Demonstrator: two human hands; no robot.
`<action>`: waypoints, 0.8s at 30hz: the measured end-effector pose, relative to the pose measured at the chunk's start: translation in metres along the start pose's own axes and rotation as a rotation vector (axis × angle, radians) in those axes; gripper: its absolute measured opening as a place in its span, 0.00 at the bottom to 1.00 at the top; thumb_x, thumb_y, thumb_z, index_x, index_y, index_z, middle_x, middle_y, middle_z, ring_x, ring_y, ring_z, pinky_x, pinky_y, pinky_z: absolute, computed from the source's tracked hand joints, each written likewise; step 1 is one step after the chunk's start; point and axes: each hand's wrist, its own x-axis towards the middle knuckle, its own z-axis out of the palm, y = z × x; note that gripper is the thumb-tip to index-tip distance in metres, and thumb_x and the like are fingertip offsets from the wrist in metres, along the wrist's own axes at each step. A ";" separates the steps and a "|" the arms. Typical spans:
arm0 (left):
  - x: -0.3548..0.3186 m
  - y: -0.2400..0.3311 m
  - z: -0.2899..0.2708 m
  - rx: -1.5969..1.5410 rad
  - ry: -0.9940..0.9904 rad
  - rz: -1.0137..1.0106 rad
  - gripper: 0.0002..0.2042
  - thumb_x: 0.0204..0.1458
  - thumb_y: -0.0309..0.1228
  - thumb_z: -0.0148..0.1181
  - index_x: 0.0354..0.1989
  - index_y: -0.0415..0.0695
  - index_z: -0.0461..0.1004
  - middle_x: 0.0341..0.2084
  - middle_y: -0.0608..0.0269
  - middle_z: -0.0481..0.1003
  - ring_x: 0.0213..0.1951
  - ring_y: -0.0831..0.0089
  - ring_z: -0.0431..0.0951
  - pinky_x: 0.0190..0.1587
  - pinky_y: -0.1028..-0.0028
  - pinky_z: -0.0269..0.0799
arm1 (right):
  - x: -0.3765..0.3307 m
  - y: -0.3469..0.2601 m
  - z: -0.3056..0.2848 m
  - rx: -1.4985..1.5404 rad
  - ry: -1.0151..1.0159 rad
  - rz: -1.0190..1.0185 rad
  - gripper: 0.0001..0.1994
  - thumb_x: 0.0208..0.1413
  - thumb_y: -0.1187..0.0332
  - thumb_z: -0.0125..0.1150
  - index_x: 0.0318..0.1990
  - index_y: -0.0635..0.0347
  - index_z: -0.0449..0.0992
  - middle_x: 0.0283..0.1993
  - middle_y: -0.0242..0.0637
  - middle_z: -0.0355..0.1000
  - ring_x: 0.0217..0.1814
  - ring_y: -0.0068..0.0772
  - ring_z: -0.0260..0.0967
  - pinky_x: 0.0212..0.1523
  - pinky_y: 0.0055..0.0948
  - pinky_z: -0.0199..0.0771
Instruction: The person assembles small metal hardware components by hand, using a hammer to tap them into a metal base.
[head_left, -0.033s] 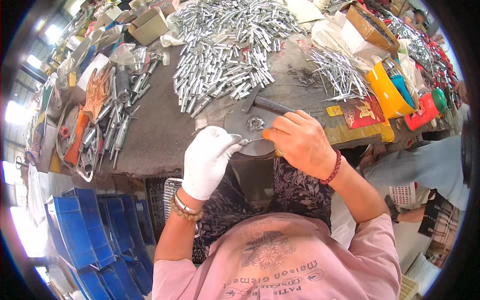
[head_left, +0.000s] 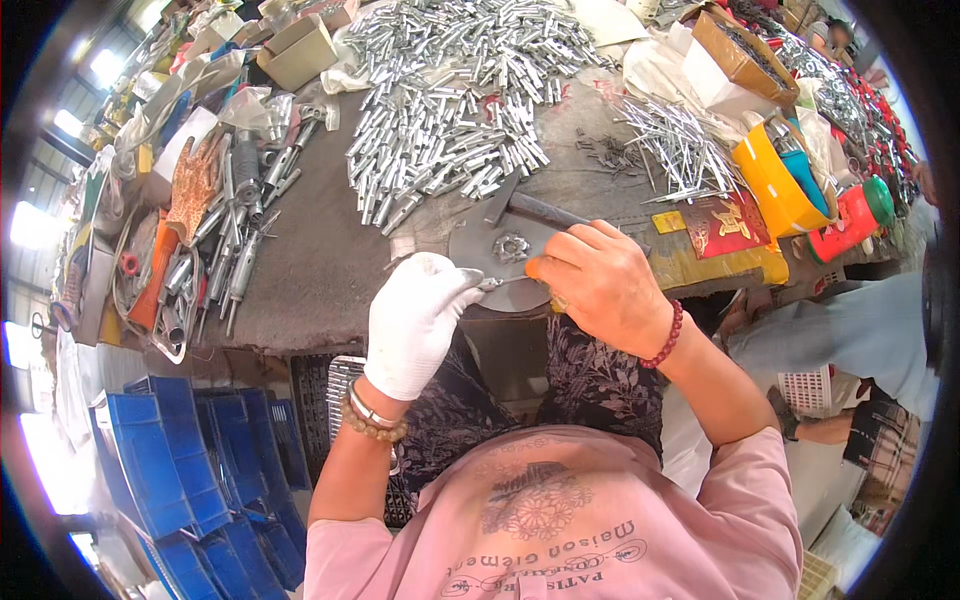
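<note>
My left hand (head_left: 408,325), in a white glove, is closed in a pinch on a small silver metal part (head_left: 489,284). From that part a thin metal rod (head_left: 514,279) runs to my right hand (head_left: 606,283), whose thumb and forefinger are closed on its other end. Something orange covers a fingertip of the bare right hand. Both hands are over the near side of a round dark metal plate (head_left: 470,245). On this plate lie a hammer (head_left: 545,210), its handle running toward my right knuckles, and a small ring-shaped metal piece (head_left: 511,247).
A large heap of silver metal tubes (head_left: 440,130) covers the far bench. Thin rods (head_left: 680,150) lie piled at the right, near a yellow container (head_left: 775,180) and a red jar (head_left: 842,225). Tools and an orange-patterned glove (head_left: 193,185) are at the left. Blue bins (head_left: 165,460) stand below.
My hands and the pieces in them look the same. At the right edge, another person's legs have shifted slightly.
</note>
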 end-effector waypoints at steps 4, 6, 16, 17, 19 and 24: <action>-0.002 0.002 0.002 -0.015 0.005 -0.036 0.09 0.55 0.25 0.73 0.44 0.43 0.87 0.34 0.59 0.80 0.41 0.59 0.81 0.47 0.64 0.77 | 0.000 0.000 -0.001 0.028 -0.012 0.014 0.05 0.54 0.72 0.67 0.39 0.53 0.83 0.37 0.31 0.71 0.43 0.36 0.74 0.47 0.38 0.74; -0.001 0.003 0.003 -0.010 0.005 -0.024 0.09 0.55 0.25 0.73 0.44 0.43 0.87 0.34 0.59 0.80 0.41 0.58 0.81 0.47 0.64 0.77 | 0.000 -0.001 -0.001 0.022 -0.018 0.022 0.06 0.54 0.72 0.66 0.39 0.53 0.83 0.38 0.31 0.71 0.44 0.36 0.74 0.47 0.38 0.74; -0.007 0.005 0.007 0.086 0.032 -0.011 0.07 0.56 0.23 0.71 0.43 0.41 0.87 0.36 0.57 0.79 0.44 0.56 0.79 0.50 0.62 0.75 | -0.001 0.002 0.003 0.022 -0.005 0.039 0.08 0.55 0.71 0.65 0.42 0.50 0.84 0.38 0.32 0.70 0.45 0.37 0.74 0.48 0.36 0.76; -0.007 0.005 0.007 0.080 0.035 -0.016 0.08 0.55 0.23 0.71 0.43 0.41 0.87 0.36 0.57 0.79 0.44 0.56 0.79 0.50 0.62 0.75 | -0.004 0.012 0.001 -0.017 0.089 0.114 0.09 0.54 0.72 0.66 0.43 0.51 0.84 0.38 0.33 0.72 0.44 0.39 0.75 0.47 0.39 0.78; -0.009 0.006 0.007 0.088 0.046 -0.029 0.08 0.54 0.23 0.72 0.43 0.41 0.87 0.36 0.56 0.79 0.43 0.57 0.79 0.49 0.63 0.75 | -0.010 0.033 -0.013 -0.053 0.178 0.329 0.11 0.52 0.74 0.68 0.44 0.53 0.84 0.38 0.36 0.77 0.44 0.46 0.79 0.47 0.45 0.82; -0.003 0.007 0.014 0.079 0.071 -0.004 0.09 0.52 0.23 0.75 0.43 0.42 0.87 0.36 0.57 0.80 0.44 0.57 0.80 0.49 0.62 0.76 | -0.020 0.090 -0.029 -0.189 0.043 0.660 0.09 0.56 0.72 0.70 0.44 0.54 0.87 0.44 0.42 0.81 0.49 0.50 0.82 0.50 0.45 0.83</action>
